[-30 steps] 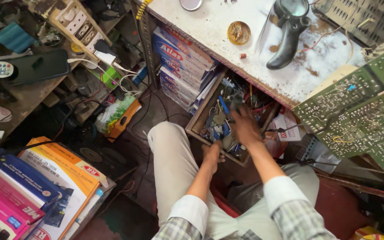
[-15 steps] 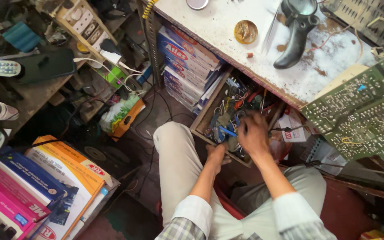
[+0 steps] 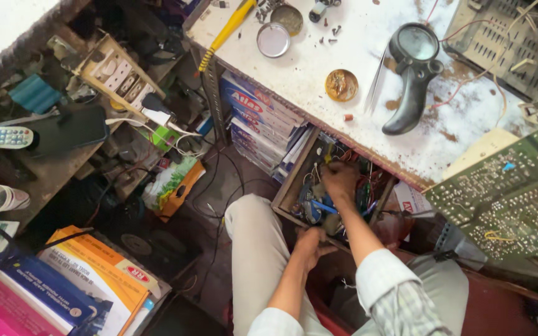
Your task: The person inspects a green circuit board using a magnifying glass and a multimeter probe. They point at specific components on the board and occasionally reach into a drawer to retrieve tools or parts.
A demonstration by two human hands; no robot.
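wooden drawer point(image 3: 291, 186) of parts, right hand point(image 3: 339, 180) inside, left hand point(image 3: 309, 244) at front edge

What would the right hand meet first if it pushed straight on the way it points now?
Likely the tangle of wires and small parts at the back of the open drawer; the right hand points that way, under the workbench. Depth is unclear.

Right hand point(image 3: 339, 180) fingers buried in drawer point(image 3: 289, 186) clutter — grip unreadable.
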